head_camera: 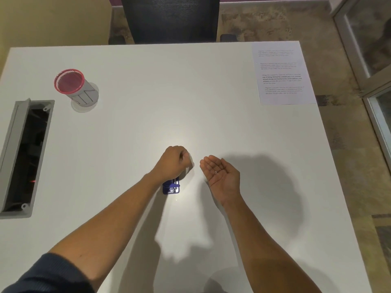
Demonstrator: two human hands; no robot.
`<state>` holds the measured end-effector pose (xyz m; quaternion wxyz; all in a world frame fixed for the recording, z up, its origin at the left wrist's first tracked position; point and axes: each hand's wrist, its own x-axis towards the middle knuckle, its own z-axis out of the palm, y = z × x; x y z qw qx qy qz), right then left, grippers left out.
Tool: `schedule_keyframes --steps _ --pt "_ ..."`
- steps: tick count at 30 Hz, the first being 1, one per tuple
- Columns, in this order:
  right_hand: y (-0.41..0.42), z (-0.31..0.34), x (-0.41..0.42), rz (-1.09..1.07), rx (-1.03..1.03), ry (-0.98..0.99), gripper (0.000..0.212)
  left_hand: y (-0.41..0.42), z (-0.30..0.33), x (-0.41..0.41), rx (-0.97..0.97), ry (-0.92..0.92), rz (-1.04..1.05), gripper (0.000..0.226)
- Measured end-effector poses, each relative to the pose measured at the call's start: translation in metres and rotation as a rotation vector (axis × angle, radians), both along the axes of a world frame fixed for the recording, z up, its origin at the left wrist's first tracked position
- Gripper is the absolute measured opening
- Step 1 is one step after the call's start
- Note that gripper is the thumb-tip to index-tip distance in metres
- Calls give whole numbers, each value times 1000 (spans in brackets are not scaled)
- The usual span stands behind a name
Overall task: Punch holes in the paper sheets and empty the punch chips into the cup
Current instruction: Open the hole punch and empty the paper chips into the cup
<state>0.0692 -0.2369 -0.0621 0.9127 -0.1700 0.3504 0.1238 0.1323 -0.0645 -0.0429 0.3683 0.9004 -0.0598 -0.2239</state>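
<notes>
My left hand point(172, 163) is closed around a small blue hole punch point(171, 187) near the middle of the white table point(148, 102); only the punch's near end shows below my wrist. My right hand point(221, 173) lies just to the right, palm up and cupped, fingers apart, with a tiny white chip resting in the palm. Another small white speck lies on the table just below the punch. A cup point(74, 87) with a red rim and grey sides stands at the far left. A printed paper sheet point(280, 75) lies at the table's far right corner.
A grey cable tray point(23, 155) with its lid open is sunk into the table's left edge. A dark office chair point(171, 17) stands behind the far edge. Carpet floor and a glass partition point(368, 39) lie to the right.
</notes>
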Motion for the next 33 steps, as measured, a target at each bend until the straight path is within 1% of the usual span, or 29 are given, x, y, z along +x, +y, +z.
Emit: schedule_keyframes --steps 1,3,6,9,11,14,18,22,27,30,33 --pt "1 0 0 -5 -2 4 41 1 5 -6 -78 22 56 25" --pt "5 2 1 -2 -9 17 41 -1 17 -17 -172 25 101 18" --pt "15 8 1 32 -33 20 38 -7 34 -33 -234 -43 81 15" --pt "27 16 2 80 -56 20 39 -13 42 -43 -198 -105 18 16" --pt "34 22 1 97 -70 16 41 -14 43 -47 -134 -121 12 16" --pt "39 30 1 90 -60 3 40 -11 42 -49 -89 -183 -3 14" --pt "42 33 2 83 -76 5 40 -4 43 -49 -64 -295 42 6" --pt "47 34 3 95 -86 4 39 -1 45 -49 -45 -349 47 2" --pt "52 37 5 99 -67 -5 40 2 46 -49 31 -401 31 5" --pt "55 39 8 82 -52 -18 39 7 45 -49 -7 -402 58 11" --pt "60 42 11 79 -40 -32 39 13 48 -48 -146 -316 207 13"
